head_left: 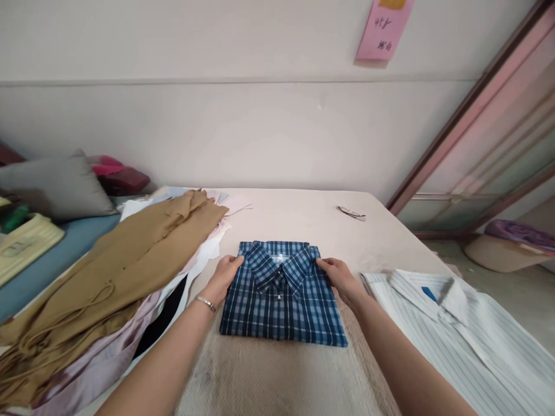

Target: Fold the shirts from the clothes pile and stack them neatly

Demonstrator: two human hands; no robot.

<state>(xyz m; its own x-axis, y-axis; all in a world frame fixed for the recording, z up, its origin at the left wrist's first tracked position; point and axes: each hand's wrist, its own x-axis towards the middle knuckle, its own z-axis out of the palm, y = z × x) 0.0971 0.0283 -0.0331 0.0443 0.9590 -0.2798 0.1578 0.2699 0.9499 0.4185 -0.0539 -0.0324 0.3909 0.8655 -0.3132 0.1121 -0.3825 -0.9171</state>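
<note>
A blue plaid shirt (281,306), folded into a neat rectangle with its collar upward, lies in front of me on the pale covered surface. My left hand (229,273) pinches its left edge near the shoulder, with a silver bracelet on that wrist. At the opposite shoulder my right hand (338,273) grips the right edge between thumb and fingers. Both thumbs rest on top of the cloth; the fingers beneath are partly hidden. To the right of my right forearm lies a white striped shirt (468,329), spread out with its collar up.
On the left lies a pile of clothes topped by a brown garment (143,248) with a drawstring. Eyeglasses (351,213) sit near the back right. A grey cushion (56,185) leans at far left. A pink note (384,29) hangs on the white wall (260,133).
</note>
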